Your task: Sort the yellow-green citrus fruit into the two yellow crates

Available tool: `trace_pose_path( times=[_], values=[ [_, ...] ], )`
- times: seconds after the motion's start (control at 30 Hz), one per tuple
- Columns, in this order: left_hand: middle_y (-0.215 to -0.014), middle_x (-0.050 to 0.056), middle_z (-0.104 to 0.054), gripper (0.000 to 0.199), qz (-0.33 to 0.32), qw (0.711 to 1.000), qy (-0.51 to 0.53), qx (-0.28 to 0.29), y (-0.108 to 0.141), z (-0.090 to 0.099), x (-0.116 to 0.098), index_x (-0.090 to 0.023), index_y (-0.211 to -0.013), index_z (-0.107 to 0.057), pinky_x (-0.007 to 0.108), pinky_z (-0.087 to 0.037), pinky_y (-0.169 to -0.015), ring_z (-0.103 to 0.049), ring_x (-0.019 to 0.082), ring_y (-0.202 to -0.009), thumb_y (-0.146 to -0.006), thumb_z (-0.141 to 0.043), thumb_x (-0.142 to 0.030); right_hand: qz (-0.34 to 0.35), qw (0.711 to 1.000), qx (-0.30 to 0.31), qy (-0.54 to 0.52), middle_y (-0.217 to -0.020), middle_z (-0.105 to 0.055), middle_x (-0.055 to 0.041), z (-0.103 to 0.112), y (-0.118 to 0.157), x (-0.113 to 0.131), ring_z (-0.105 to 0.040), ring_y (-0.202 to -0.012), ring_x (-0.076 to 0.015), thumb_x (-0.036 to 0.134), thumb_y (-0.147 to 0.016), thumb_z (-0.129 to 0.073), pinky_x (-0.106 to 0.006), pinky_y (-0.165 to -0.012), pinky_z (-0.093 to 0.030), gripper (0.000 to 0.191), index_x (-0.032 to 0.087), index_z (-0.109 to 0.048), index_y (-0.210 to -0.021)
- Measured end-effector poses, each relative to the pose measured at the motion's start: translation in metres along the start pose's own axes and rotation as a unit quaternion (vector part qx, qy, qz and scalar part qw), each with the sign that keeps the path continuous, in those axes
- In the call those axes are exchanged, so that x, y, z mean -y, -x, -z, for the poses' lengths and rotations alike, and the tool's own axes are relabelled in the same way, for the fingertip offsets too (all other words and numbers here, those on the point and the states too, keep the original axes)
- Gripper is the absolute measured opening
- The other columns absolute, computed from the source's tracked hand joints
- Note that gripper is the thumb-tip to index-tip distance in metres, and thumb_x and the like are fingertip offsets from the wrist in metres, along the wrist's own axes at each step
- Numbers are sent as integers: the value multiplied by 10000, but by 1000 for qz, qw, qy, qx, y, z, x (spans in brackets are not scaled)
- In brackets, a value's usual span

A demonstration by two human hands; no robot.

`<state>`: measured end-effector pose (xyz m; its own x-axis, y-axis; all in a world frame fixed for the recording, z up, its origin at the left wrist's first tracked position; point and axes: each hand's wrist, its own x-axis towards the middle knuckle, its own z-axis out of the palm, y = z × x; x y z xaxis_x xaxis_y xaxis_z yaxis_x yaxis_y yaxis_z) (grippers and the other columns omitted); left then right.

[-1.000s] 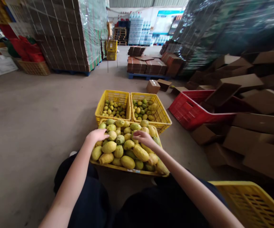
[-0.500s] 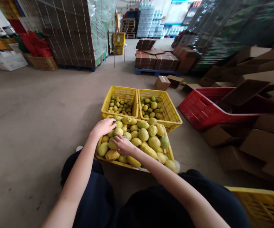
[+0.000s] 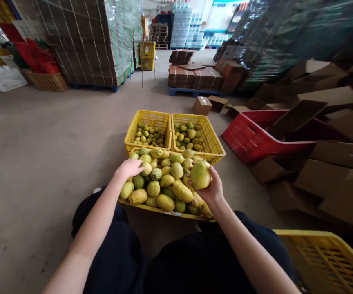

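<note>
At the left, my left hand is reaching over the near crate, its fingers slightly bent and meeting a pale yellow fruit; I cannot tell whether they are gripping it or only resting there. Just beyond, the left rear crate is standing against the near crate's far side, holding smaller fruit. The near crate itself is lying with its long side running left to right in front of me, heaped with green and yellow fruit. Beside the left rear crate, the right rear crate is sitting, partly filled. My right hand is closing firmly round a yellow-green fruit, holding it up over the right end of the heap. That fruit is looking roundish, so I am not making out a long axis. It is lying well to the right of my left hand, with the right rear crate the nearer of the two, ahead of it.
</note>
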<state>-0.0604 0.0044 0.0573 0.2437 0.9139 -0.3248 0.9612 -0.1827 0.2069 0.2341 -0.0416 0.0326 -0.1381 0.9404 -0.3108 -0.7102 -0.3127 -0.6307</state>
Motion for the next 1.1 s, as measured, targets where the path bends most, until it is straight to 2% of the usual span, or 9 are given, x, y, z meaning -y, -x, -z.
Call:
trace_pose_path(
  times=[0.13,0.27,0.5,0.6,0.7,0.8,0.87,0.97,1.1],
  values=[
    [-1125,165,-737,244,-34,999,2,24,-5,-20,-22,-161,-1047,-734,416,-520,-922,-699,341,-1070,-946,-581,-323,1,994,-30,-104,-822,-736,-65,1,-4,4,-696,-631,-200,429,-789,-664,-271,-476,-565,354,185,-640,-1045],
    [-916,123,-740,139,-56,996,2,66,-5,-41,-48,-151,-845,-736,422,-516,-873,-696,306,-926,-870,-703,-283,1,994,-26,-106,-829,-743,-73,-3,-2,6,-708,-647,-217,414,-807,-633,-288,-479,-581,320,184,-644,-1028],
    [-973,149,-731,183,-67,993,-72,61,-13,-59,-60,-129,-960,-732,375,-509,-841,-681,279,-932,-905,-638,-277,8,991,-40,-125,-836,-749,-82,2,10,13,-710,-658,-212,437,-799,-656,-289,-506,-595,360,181,-648,-1051],
    [-1018,174,-730,238,-88,992,-86,33,-18,-67,-64,-114,-1042,-719,404,-520,-848,-682,310,-968,-896,-632,-281,12,990,-47,-136,-837,-751,-75,7,14,16,-711,-663,-208,443,-808,-648,-288,-513,-599,356,188,-650,-1057],
    [-1266,208,-658,466,-139,989,-57,-12,-22,-83,-82,-115,-1288,-619,452,-495,-965,-613,348,-1185,-870,-669,-317,23,989,-43,-140,-864,-759,-72,12,16,18,-710,-660,-203,451,-812,-649,-286,-506,-596,358,195,-652,-1063],
    [-1495,104,-524,704,-221,975,-12,-16,-26,-105,-108,-265,-1432,-507,424,-404,-1125,-480,293,-1383,-777,-765,-280,30,990,-43,-131,-863,-763,-66,14,16,16,-716,-670,-209,447,-811,-659,-294,-509,-593,352,199,-654,-1059],
    [-1463,35,-555,683,-260,964,57,-17,-29,-120,-121,-360,-1347,-569,430,-369,-1169,-480,272,-1389,-718,-786,-207,28,991,-46,-120,-848,-762,-60,15,16,12,-719,-675,-217,442,-812,-663,-307,-519,-594,338,203,-656,-1051],
    [-1302,28,-641,530,-276,948,153,-44,-36,-135,-129,-390,-1159,-656,493,-344,-1192,-540,286,-1324,-688,-786,-184,25,993,-59,-104,-836,-761,-58,17,14,7,-726,-687,-230,433,-803,-682,-319,-533,-594,313,208,-660,-1019],
    [-1174,51,-673,416,-276,943,182,-39,-41,-128,-127,-342,-1055,-678,562,-308,-1198,-561,311,-1283,-679,-817,-233,22,993,-65,-93,-825,-759,-56,21,11,4,-746,-746,-256,422,-773,-723,-332,-559,-602,310,213,-660,-993]
  ],
)
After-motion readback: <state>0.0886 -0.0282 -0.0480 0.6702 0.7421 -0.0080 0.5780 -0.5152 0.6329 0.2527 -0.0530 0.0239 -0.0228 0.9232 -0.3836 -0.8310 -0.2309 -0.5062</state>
